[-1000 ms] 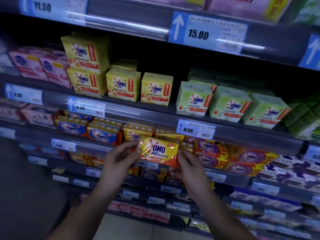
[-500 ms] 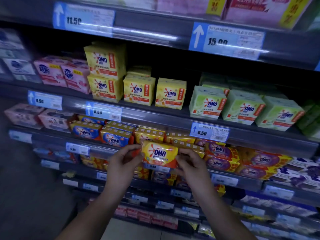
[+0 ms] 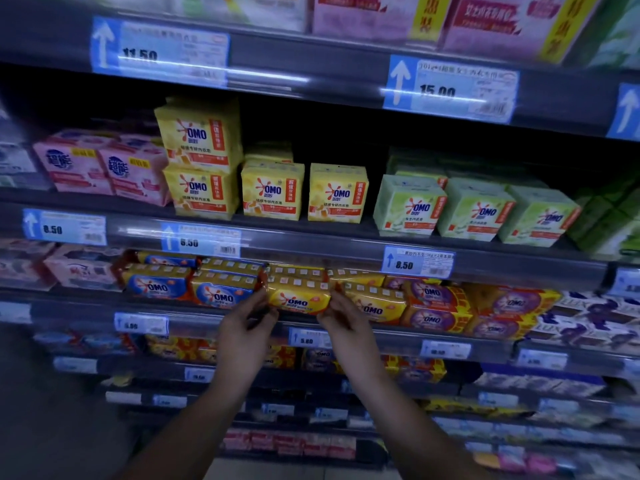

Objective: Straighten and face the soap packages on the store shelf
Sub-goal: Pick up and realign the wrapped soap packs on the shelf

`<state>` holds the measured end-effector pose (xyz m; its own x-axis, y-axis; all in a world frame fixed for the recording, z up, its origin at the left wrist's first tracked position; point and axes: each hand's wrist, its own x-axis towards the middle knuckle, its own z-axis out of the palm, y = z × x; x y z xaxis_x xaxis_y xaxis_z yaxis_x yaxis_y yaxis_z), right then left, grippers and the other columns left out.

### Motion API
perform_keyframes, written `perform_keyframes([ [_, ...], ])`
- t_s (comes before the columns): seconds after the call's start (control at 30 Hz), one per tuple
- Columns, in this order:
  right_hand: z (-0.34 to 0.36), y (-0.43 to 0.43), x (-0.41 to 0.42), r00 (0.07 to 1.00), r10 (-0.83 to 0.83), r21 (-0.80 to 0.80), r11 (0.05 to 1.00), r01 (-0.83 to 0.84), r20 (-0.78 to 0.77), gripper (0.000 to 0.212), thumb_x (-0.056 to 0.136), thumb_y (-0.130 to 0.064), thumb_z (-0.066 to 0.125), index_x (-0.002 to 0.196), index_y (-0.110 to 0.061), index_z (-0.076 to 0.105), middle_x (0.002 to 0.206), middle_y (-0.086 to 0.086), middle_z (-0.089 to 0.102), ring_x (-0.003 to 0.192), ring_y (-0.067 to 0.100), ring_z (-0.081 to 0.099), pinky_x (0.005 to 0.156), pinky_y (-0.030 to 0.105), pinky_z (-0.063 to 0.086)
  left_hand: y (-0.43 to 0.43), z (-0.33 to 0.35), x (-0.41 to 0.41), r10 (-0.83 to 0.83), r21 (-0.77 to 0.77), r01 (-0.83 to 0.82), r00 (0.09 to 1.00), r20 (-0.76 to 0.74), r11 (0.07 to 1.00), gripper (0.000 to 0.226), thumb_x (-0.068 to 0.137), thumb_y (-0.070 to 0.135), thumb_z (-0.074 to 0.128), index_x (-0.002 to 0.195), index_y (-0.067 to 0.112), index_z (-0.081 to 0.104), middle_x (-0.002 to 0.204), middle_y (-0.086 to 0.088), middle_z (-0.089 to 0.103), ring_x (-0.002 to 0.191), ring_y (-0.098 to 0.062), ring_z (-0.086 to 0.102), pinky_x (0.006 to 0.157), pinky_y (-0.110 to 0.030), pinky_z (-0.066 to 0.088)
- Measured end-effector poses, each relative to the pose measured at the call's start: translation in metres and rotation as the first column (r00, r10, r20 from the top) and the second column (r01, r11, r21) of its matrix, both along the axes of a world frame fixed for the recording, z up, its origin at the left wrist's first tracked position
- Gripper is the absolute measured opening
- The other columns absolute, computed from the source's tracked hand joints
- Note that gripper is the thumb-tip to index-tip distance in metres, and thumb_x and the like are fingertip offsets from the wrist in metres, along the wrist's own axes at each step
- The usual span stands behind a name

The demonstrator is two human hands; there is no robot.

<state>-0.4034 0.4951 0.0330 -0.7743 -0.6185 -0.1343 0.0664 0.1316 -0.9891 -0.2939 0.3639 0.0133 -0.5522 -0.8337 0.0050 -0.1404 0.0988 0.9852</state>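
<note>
A yellow OMO soap package [image 3: 298,299] sits at the front of the third shelf [image 3: 346,327], label facing me. My left hand [image 3: 247,329] pinches its left end and my right hand [image 3: 341,323] pinches its right end. More yellow OMO packages [image 3: 375,303] lie to its right and behind it. Blue-and-orange OMO packages [image 3: 221,292] lie to its left, purple-labelled ones [image 3: 433,306] further right.
The shelf above holds yellow OMO boxes [image 3: 272,192] and green OMO boxes [image 3: 408,206], with pink packs [image 3: 104,168] at the left. Price tags [image 3: 417,263] line the shelf rails. Lower shelves carry more soap packs [image 3: 415,368]. The floor shows at the bottom left.
Both hands have pushed the yellow package up and back into its row on the shelf. It now sits level with its neighbours. The camera has moved closer.
</note>
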Motion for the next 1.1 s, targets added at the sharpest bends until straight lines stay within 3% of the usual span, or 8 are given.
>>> perform_keyframes([
  [0.23,-0.01,-0.006,-0.003,0.998,0.048,0.069,0.996,-0.05,0.032,0.046,0.096,-0.015,0.063,0.128,-0.046,0.051,0.119,-0.034,0.055,0.112,-0.007,0.053,0.097,0.023,0.042,0.002,-0.015,0.001,-0.01,0.003,0.01,0.996,0.091,1.0,0.051,0.096,0.012,0.065,0.145,0.021,0.054,0.13,0.008,0.065,0.115,-0.009,0.06,0.093,-0.025,0.045],
  [0.33,-0.004,0.007,-0.007,0.997,0.069,0.085,0.994,-0.067,-0.026,0.043,0.097,-0.012,0.061,0.113,-0.051,0.057,0.106,-0.045,0.057,0.097,-0.02,0.055,0.084,0.006,0.044,0.015,-0.01,-0.002,0.068,-0.008,-0.067,0.997,0.033,0.998,0.047,0.094,0.004,0.064,0.137,0.022,0.053,0.129,0.004,0.062,0.119,-0.016,0.059,0.097,-0.032,0.045],
  [0.43,-0.007,0.045,-0.019,0.989,-0.067,0.107,0.991,0.082,-0.135,0.024,0.099,-0.002,0.057,0.108,-0.023,0.065,0.104,-0.022,0.062,0.078,0.001,0.06,0.069,0.003,0.044,0.039,-0.001,-0.006,0.12,-0.209,-0.124,0.992,-0.033,0.97,0.048,0.091,-0.001,0.064,0.122,0.03,0.046,0.12,0.0,0.055,0.111,-0.017,0.058,0.087,-0.04,0.053],
  [0.47,-0.008,0.06,-0.025,0.973,-0.136,0.103,0.982,0.157,-0.184,0.021,0.098,0.002,0.057,0.103,-0.016,0.064,0.099,-0.012,0.063,0.074,0.004,0.061,0.063,0.016,0.047,0.049,0.002,-0.01,0.077,-0.273,-0.082,0.997,-0.031,0.958,0.047,0.091,0.001,0.064,0.122,0.031,0.047,0.121,0.001,0.054,0.112,-0.016,0.057,0.087,-0.041,0.053],
  [0.73,0.002,0.098,-0.057,0.954,-0.117,0.208,0.962,0.178,-0.275,0.033,0.096,-0.003,0.056,0.104,-0.034,0.053,0.082,-0.013,0.06,0.062,-0.016,0.058,0.047,0.006,0.04,0.104,0.007,-0.083,-0.202,-0.22,0.251,0.954,0.222,0.943,0.078,0.093,0.017,0.068,0.159,0.02,0.026,0.156,-0.001,0.042,0.14,-0.021,0.045,0.114,-0.042,0.042],
  [0.9,0.005,0.107,-0.066,0.972,-0.07,0.16,0.981,0.107,-0.223,0.037,0.096,0.003,0.058,0.109,-0.032,0.063,0.093,-0.02,0.063,0.074,-0.022,0.058,0.061,-0.001,0.045,0.109,0.006,-0.095,-0.059,-0.198,0.093,0.983,0.174,0.976,0.063,0.091,0.017,0.073,0.148,0.017,0.046,0.138,-0.007,0.057,0.124,-0.025,0.059,0.101,-0.047,0.052],
  [1.03,0.006,0.125,-0.07,0.965,-0.113,0.03,0.992,0.124,-0.238,0.031,0.094,0.002,0.065,0.11,-0.024,0.066,0.109,-0.01,0.065,0.096,-0.014,0.06,0.082,0.002,0.047,0.117,0.013,-0.081,0.072,-0.175,-0.064,0.996,0.043,0.983,0.048,0.092,0.025,0.073,0.137,0.019,0.059,0.111,-0.004,0.066,0.093,-0.003,0.064,0.076,-0.024,0.052],
  [1.1,0.01,0.132,-0.077,0.97,-0.113,-0.028,0.994,0.109,-0.217,0.019,0.095,-0.005,0.068,0.103,-0.022,0.068,0.106,-0.009,0.067,0.097,-0.009,0.062,0.081,0.006,0.049,0.125,0.02,-0.076,0.081,-0.065,-0.082,0.996,-0.026,0.995,0.033,0.089,0.032,0.074,0.121,0.033,0.066,0.103,-0.002,0.069,0.086,-0.014,0.067,0.07,-0.027,0.052],
])
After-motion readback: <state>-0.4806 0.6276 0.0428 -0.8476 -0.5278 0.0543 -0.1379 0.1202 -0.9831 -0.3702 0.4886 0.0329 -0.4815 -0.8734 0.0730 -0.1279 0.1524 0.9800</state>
